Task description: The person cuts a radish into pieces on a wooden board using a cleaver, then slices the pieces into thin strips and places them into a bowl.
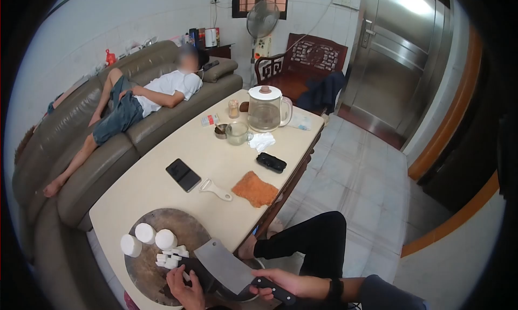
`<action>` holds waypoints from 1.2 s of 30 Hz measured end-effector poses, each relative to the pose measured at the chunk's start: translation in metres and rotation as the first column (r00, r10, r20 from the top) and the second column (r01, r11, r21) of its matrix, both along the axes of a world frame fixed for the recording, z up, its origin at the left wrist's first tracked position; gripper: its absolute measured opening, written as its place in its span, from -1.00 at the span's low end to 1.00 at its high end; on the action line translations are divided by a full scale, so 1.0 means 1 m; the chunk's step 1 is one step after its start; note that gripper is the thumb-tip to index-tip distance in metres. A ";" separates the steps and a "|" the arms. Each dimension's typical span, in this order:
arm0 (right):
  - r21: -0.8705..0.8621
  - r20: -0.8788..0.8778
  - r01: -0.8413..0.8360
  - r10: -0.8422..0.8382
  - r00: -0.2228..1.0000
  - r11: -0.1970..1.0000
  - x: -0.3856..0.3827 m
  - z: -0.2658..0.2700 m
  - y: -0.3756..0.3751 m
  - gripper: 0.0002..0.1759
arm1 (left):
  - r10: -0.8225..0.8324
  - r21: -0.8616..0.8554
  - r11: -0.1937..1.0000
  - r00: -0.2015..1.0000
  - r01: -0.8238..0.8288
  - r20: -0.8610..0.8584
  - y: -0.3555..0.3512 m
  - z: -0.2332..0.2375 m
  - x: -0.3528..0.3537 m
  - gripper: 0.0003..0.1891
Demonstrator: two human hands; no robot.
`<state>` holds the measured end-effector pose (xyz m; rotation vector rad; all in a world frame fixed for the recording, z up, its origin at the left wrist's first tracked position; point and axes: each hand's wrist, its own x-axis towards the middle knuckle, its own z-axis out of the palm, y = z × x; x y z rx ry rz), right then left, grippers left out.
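My right hand (283, 283) grips the black handle of a cleaver (224, 264), its broad blade tilted over the right edge of the round wooden chopping board (186, 229). At the board's lower edge, my left hand (186, 291) has its fingers curled around a small white radish piece (186, 276). Just beyond those fingers lie several cut white radish pieces (171, 257), one over another. Three thick peeled radish chunks (145, 233) sit at the board's far left. A dark area between my left hand and the blade is hard to make out.
A white peeler (216, 190), a phone (183, 175), an orange cloth (255, 190) and a black case (271, 163) lie on the table. Farther back stand a glass kettle (264, 113) and a glass cup (237, 133). A person (167, 89) reclines on the sofa (151, 132).
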<state>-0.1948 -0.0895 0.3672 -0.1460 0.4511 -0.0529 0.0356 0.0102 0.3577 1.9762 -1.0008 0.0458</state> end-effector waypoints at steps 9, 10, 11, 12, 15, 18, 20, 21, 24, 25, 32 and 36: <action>-0.326 -0.232 -0.089 0.012 0.973 0.941 0.004 0.010 0.002 -0.79 | -0.162 -0.017 0.987 0.986 0.162 0.029 0.031 -0.009 0.007 -0.78; -0.385 -0.213 -0.115 0.034 0.977 0.916 0.004 0.011 0.003 -0.81 | -0.145 0.009 0.990 0.988 0.144 0.046 0.033 -0.008 0.004 -0.77; -0.440 -0.190 -0.140 0.061 0.980 0.887 0.002 0.011 0.002 -0.84 | -0.125 0.038 0.992 0.990 0.122 0.062 0.033 -0.005 -0.001 -0.75; -0.564 -0.229 -0.208 0.090 0.969 0.799 0.000 0.012 0.001 -0.86 | -0.087 0.026 0.996 0.992 0.085 0.088 0.032 -0.003 -0.008 -0.76; -0.741 -0.285 -0.295 0.115 0.952 0.604 -0.002 0.026 -0.007 -0.87 | -0.022 -0.065 0.997 0.983 0.034 0.180 0.027 -0.007 -0.019 -0.79; -0.836 -0.375 -0.407 0.159 0.913 0.367 0.000 0.045 -0.014 -0.82 | -0.007 -0.111 0.993 0.967 0.036 0.255 0.024 -0.015 -0.020 -0.74; -0.886 -0.424 -0.441 0.135 0.896 0.141 0.007 0.060 -0.015 -0.78 | -0.009 -0.096 0.995 0.969 0.034 0.247 0.025 -0.019 -0.019 -0.74; -0.884 -0.462 -0.453 0.079 0.883 -0.113 0.010 0.069 -0.016 -0.73 | -0.013 -0.108 0.993 0.970 0.041 0.241 0.024 -0.020 -0.018 -0.74; -0.862 -0.461 -0.409 0.126 0.879 -0.299 0.021 0.072 -0.015 -0.57 | -0.050 -0.067 0.995 0.971 0.067 0.232 0.027 -0.014 -0.017 -0.76; -0.817 -0.476 -0.381 0.132 0.870 -0.433 0.023 0.070 -0.015 -0.56 | -0.060 -0.044 0.996 0.971 0.072 0.232 0.028 -0.015 -0.016 -0.73; -0.743 -0.491 -0.268 0.227 0.841 -0.613 0.037 0.074 -0.022 -0.57 | -0.106 0.033 0.994 0.958 0.101 0.268 0.037 -0.020 -0.013 -0.71; -0.732 -0.505 -0.228 0.287 0.814 -0.642 0.037 0.085 -0.028 -0.57 | -0.119 0.005 0.992 0.957 0.122 0.266 0.039 -0.025 -0.014 -0.72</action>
